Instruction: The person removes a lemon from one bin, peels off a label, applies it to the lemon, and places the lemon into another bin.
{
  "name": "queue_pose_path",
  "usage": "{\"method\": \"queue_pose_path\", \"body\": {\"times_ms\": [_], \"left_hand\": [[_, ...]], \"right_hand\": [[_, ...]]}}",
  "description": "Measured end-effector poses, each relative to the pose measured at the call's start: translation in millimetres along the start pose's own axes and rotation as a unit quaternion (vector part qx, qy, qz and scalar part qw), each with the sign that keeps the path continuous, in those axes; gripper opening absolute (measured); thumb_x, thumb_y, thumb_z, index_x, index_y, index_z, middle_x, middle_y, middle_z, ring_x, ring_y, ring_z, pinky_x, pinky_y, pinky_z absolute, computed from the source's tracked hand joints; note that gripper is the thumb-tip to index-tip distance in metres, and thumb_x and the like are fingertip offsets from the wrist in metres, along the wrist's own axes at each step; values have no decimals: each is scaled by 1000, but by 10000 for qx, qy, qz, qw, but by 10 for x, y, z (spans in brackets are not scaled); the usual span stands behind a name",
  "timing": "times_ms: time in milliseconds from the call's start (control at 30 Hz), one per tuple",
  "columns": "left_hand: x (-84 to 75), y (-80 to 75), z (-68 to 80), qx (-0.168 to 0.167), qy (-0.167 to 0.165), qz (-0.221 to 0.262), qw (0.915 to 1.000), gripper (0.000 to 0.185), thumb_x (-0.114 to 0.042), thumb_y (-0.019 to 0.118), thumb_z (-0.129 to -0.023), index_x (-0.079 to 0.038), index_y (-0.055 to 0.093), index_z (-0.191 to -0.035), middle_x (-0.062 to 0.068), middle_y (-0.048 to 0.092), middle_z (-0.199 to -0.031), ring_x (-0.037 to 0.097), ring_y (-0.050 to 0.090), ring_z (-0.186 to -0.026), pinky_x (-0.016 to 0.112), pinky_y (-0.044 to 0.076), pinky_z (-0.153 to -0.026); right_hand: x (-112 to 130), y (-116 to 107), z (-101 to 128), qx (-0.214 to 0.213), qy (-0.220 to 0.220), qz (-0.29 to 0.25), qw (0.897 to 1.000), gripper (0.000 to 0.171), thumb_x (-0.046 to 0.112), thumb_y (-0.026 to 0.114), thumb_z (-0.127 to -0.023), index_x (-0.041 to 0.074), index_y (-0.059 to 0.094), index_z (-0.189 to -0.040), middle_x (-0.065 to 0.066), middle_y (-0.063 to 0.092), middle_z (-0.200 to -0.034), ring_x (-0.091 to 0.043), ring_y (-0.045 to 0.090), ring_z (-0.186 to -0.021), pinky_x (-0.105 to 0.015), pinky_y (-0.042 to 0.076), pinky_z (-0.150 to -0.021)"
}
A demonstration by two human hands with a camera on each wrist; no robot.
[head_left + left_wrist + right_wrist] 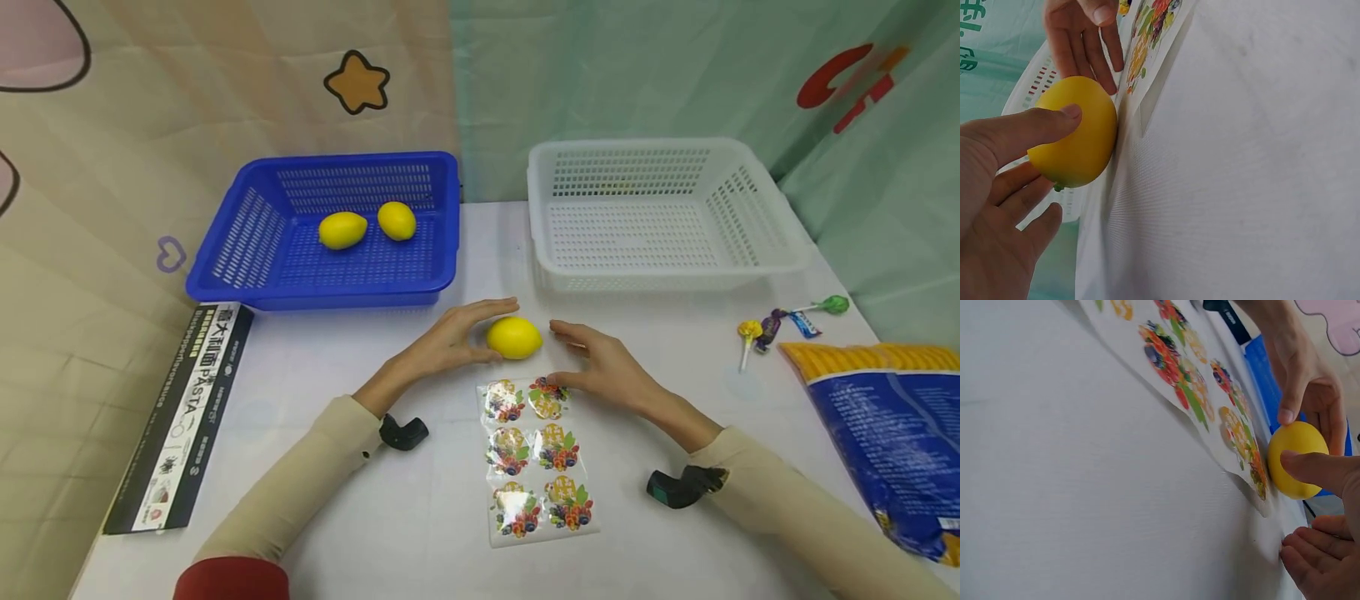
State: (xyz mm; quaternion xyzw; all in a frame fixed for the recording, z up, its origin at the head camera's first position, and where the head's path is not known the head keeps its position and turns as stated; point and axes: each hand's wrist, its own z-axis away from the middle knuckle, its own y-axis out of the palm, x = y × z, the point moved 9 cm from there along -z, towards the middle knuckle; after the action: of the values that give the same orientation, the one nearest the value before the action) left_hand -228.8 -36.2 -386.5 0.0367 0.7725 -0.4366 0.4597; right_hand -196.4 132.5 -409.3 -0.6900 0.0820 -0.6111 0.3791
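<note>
Head view: blue bag [885, 442] at right edge of desk [405, 517], pasta box [180, 417] along left edge; sticker sheet [534, 458] between. Right hand [611, 367] at sheet's far right corner, fingers parted, clear of lemon [514, 337]. Left hand [453, 337] beside lemon, thumb and fingers apart; cannot tell if touching. Lemon on desk, just beyond sheet. Sweets [769, 330] near right edge. Far edge: blue basket [352, 295] leftward, two lemons [342, 230] inside; white basket [675, 273] rightward

Smooth yellow oval lemon [514, 337], soft sheen | blue rectangular basket [352, 298], perforated plastic | white rectangular basket [675, 282], translucent plastic | fruit-printed rectangular sticker sheet [534, 460], glossy
</note>
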Motion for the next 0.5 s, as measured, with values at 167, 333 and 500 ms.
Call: {"method": "queue_pose_path", "body": {"times_ms": [167,333,500], "left_hand": [[-28,1,5,53,-31,-15,10000,68,-9,82,-81,-4,51,-142,8,47,-149,22,38,-140,36,28,-117],[-43,3,2,63,-79,-30,9999,68,-14,82,-82,-6,52,-142,6,49,-147,21,39,-140,36,29,-117],[-47,13,6,106,-188,52,9998,66,-25,80,-85,-7,52,-142,3,50,-146,18,39,-139,37,29,-117]], "right_hand": [[43,50,147,-25,-349,646,9973,71,32,90,-71,6,61,-130,-7,60,-123,-23,54,-107,-43,48,-94],[88,160,202,261,-586,1083,9920,68,35,90,-70,6,64,-127,-9,55,-125,-26,48,-115,-47,44,-100],[128,193,206,274,-789,1097,9905,51,28,90,-72,9,69,-115,-6,56,-122,-25,49,-116,-47,44,-102]]}}
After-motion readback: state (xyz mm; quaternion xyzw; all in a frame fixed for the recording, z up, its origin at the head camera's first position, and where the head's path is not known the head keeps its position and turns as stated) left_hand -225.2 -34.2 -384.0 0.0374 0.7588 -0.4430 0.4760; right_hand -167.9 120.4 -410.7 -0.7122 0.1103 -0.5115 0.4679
